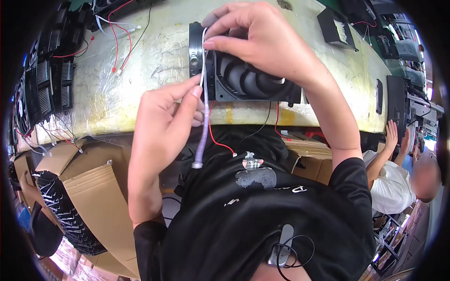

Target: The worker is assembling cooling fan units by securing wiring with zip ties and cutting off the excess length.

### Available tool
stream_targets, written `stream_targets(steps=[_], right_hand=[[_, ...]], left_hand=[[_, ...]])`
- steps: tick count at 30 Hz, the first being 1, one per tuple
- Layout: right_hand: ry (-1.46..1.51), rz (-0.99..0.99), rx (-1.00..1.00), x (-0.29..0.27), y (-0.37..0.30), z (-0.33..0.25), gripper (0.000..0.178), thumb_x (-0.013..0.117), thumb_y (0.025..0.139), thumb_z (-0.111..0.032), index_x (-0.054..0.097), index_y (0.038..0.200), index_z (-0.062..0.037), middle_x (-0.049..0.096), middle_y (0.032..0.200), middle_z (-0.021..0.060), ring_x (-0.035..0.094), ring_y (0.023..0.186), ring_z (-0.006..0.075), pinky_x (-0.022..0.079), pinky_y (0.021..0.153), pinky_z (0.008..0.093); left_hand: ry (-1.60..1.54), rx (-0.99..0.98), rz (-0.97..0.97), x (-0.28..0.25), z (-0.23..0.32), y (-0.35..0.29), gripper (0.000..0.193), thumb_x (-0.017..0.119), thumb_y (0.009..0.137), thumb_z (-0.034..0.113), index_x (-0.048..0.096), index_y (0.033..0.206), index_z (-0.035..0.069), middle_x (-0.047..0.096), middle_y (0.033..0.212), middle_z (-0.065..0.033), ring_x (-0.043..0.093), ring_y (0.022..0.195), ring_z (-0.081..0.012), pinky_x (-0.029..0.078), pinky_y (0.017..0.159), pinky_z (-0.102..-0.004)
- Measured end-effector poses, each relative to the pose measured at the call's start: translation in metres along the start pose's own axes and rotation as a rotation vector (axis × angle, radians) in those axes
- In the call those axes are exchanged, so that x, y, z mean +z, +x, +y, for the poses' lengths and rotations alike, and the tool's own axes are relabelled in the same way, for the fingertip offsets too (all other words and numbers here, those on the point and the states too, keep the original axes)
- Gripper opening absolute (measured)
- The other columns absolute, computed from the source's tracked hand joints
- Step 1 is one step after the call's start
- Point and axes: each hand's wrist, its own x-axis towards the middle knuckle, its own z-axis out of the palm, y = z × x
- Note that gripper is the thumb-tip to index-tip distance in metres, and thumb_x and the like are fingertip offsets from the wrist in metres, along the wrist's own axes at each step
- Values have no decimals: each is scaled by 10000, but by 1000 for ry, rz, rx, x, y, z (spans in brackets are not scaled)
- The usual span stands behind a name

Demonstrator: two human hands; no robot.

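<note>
A black cooling fan unit (236, 79) sits at the front edge of the worktable, its blades facing up. A thin white and pale purple flat cable (205, 136) runs along its left side and hangs past the table edge, ending in a white connector (197, 165). My left hand (161, 124) pinches this cable between thumb and fingertips, just left of the fan. Higher up, my right hand (262, 40) reaches over the fan and pinches the upper stretch of the same cable. A red wire (213, 133) dangles from the fan toward my lap.
More black units with fins (44, 79) line the table's left side. Loose red and white wires (123, 47) lie at the back left. A black housing (336, 28) stands at the back right. Cardboard boxes (96, 196) are below on the left. Another person (391, 182) works at the right.
</note>
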Motion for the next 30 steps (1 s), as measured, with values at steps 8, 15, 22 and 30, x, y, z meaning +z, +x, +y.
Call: stream_targets(steps=[8, 15, 22, 30], right_hand=[[252, -179, 293, 4, -10, 0, 155, 660, 856, -96, 698, 946, 23, 683, 1050, 118, 663, 857, 245, 504, 771, 311], [220, -396, 268, -3, 11, -6, 160, 646, 854, -108, 685, 904, 38, 695, 1051, 144, 664, 861, 308, 512, 769, 332], [89, -578, 390, -14, 27, -17, 132, 598, 755, -63, 641, 727, 60, 672, 790, 202, 655, 799, 359, 506, 698, 445], [216, -408, 365, 1, 2, -10, 175, 628, 864, -102, 679, 920, 57, 680, 1074, 190, 657, 921, 353, 512, 799, 367]], left_hand=[[263, 44, 142, 9, -3, 0, 239, 603, 918, 71, 669, 1127, -24, 574, 611, -143, 541, 524, -97, 438, 512, -279], [780, 286, 306, 8, -7, 10, 228, 640, 885, 104, 572, 1079, 6, 557, 592, -147, 572, 554, -329, 447, 556, -392], [680, 87, 54, -2, 18, 17, 263, 619, 889, 69, 507, 1120, 10, 532, 569, -144, 587, 562, -316, 438, 556, -406], [-333, -44, 25, -14, -7, 24, 258, 608, 940, 61, 615, 1154, -82, 699, 936, -152, 689, 685, -187, 538, 625, -269]])
